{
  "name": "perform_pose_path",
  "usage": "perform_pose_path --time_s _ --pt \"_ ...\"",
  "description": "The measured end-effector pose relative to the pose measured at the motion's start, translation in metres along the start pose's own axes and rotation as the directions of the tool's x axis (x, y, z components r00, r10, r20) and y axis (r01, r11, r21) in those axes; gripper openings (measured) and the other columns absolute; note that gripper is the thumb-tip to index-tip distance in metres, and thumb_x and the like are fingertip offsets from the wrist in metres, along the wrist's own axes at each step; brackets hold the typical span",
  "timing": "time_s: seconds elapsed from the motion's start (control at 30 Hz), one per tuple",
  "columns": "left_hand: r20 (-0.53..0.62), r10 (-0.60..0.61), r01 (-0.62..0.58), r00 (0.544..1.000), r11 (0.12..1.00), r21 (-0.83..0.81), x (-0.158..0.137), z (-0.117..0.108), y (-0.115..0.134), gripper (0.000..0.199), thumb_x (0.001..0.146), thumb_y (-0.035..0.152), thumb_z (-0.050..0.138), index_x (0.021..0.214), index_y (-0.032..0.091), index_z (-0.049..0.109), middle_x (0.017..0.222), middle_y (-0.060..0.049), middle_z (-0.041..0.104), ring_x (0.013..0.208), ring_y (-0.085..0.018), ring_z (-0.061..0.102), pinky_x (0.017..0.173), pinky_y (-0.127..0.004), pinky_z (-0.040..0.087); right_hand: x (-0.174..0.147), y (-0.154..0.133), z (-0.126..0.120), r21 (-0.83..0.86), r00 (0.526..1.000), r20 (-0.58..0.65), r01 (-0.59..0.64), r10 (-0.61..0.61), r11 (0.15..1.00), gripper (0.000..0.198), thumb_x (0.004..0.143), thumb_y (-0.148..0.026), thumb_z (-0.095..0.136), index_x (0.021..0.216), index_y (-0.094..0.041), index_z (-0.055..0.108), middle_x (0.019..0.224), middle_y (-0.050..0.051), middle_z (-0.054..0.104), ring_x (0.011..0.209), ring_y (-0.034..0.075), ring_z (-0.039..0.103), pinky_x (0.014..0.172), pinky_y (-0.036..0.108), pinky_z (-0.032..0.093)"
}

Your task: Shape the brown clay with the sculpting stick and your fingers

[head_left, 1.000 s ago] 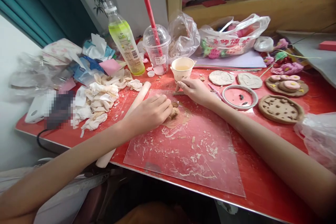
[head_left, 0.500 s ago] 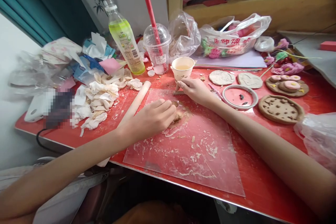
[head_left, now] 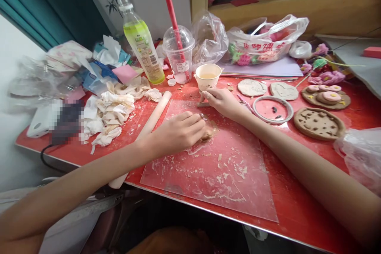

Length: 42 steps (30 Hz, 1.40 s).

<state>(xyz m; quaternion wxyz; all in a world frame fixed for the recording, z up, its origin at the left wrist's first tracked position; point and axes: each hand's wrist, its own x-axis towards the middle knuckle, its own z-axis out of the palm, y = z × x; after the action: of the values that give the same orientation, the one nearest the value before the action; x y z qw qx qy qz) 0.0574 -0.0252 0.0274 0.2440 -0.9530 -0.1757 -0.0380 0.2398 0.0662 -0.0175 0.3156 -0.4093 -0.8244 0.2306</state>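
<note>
On the red worktop point(head_left: 293, 210), a lump of wet-looking brown clay point(head_left: 209, 133) sits on the far half of a clear rectangular plastic sheet point(head_left: 253, 202), under the fingertips of the left hand point(head_left: 184, 133). The hands are apart: the left one's fingers are bent over the clay, though whether they pinch it is hidden; the right hand point(head_left: 223, 102) has its fingertips down at the sheet's far edge, just near of a white paper cup point(head_left: 207, 82), its grip unclear. Two brown clay discs, one pitted point(head_left: 320, 124), one topped with pink rounds point(head_left: 342, 104), look finished at the right; the lump seems unformed, with smears and crumbs left across the sheet. Its visible part spreads rightward, pointing nowhere clearly; its long axis cannot be told.
</note>
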Motion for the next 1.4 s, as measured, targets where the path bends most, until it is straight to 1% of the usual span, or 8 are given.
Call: perform_pose_path --time_s 0.13,0.27,0.47,0.6,0.8,0.93,1.13,1.4 --pt "0.06 -0.063 0.059 0.996 0.996 0.072 -0.017 -0.001 -0.009 0.017 0.088 0.013 0.043 0.09 0.013 0.06 0.083 -0.005 0.058 0.079 -0.019 0.05 0.075 -0.033 0.037 0.001 0.0 0.001 -0.015 1.0 0.004 0.004 -0.004 1.0 0.036 0.091 -0.033 0.035 0.074 -0.015 0.062 0.072 0.005 0.062 0.067 0.016 0.053 0.064 0.026 0.034" --pt "0.047 -0.139 0.133 0.989 0.985 0.111 0.004 0.007 -0.012 0.019 0.087 0.013 0.04 0.083 0.013 0.058 0.08 -0.007 0.057 0.079 -0.021 0.051 0.072 -0.035 0.037 0.001 0.0 0.001 -0.009 1.0 -0.002 0.009 -0.009 1.0 0.035 0.091 -0.033 0.036 0.074 -0.015 0.061 0.074 0.006 0.064 0.07 0.016 0.055 0.066 0.027 0.035" --pt "0.023 -0.028 0.027 0.999 0.999 0.047 -0.004 0.0 -0.003 0.023 0.091 0.014 0.036 0.088 0.013 0.059 0.081 -0.005 0.058 0.077 -0.018 0.05 0.073 -0.032 0.037 -0.001 -0.001 -0.001 -0.01 1.0 0.0 -0.005 0.005 1.0 0.035 0.091 -0.033 0.036 0.076 -0.015 0.061 0.072 0.005 0.062 0.068 0.016 0.054 0.066 0.026 0.035" --pt "0.072 -0.084 0.079 0.994 0.995 0.068 -0.023 0.0 -0.011 0.017 0.087 0.012 0.041 0.083 0.013 0.058 0.078 -0.005 0.056 0.075 -0.019 0.049 0.074 -0.032 0.038 0.0 -0.004 -0.001 -0.025 1.0 0.017 -0.023 0.024 0.999 0.035 0.091 -0.033 0.036 0.075 -0.015 0.061 0.071 0.005 0.06 0.064 0.015 0.051 0.064 0.026 0.034" --pt "0.026 -0.101 0.099 0.995 0.993 0.06 -0.004 0.008 -0.008 0.02 0.088 0.012 0.039 0.084 0.013 0.058 0.08 -0.006 0.056 0.077 -0.019 0.049 0.071 -0.033 0.037 0.0 -0.003 -0.001 -0.016 1.0 0.009 -0.028 0.028 0.999 0.036 0.091 -0.033 0.036 0.076 -0.014 0.062 0.069 0.004 0.059 0.063 0.014 0.05 0.064 0.025 0.033" --pt "0.028 -0.043 0.042 0.999 0.999 0.011 -0.017 -0.002 -0.003 0.021 0.091 0.014 0.038 0.09 0.013 0.059 0.084 -0.005 0.057 0.078 -0.017 0.048 0.074 -0.031 0.037 0.0 -0.002 0.0 0.003 1.0 0.011 -0.026 0.026 1.0 0.036 0.091 -0.034 0.035 0.075 -0.015 0.061 0.071 0.005 0.06 0.063 0.014 0.05 0.063 0.025 0.033" --pt "0.064 -0.147 0.144 0.987 0.988 0.053 -0.017 0.003 -0.011 0.017 0.086 0.011 0.042 0.08 0.013 0.058 0.077 -0.006 0.055 0.076 -0.019 0.048 0.073 -0.033 0.037 0.001 0.0 0.001 -0.017 1.0 0.014 -0.021 0.022 1.0 0.035 0.091 -0.033 0.035 0.074 -0.015 0.06 0.073 0.006 0.062 0.067 0.016 0.053 0.064 0.026 0.033" --pt "0.017 -0.054 0.054 0.998 0.998 -0.011 -0.004 0.006 -0.015 0.022 0.091 0.016 0.039 0.086 0.015 0.06 0.084 -0.004 0.059 0.078 -0.017 0.047 0.075 -0.031 0.035 0.0 -0.001 0.0 -0.021 0.999 0.031 -0.021 0.022 1.0 0.036 0.092 -0.033 0.034 0.077 -0.014 0.06 0.072 0.006 0.06 0.068 0.016 0.053 0.065 0.027 0.034"
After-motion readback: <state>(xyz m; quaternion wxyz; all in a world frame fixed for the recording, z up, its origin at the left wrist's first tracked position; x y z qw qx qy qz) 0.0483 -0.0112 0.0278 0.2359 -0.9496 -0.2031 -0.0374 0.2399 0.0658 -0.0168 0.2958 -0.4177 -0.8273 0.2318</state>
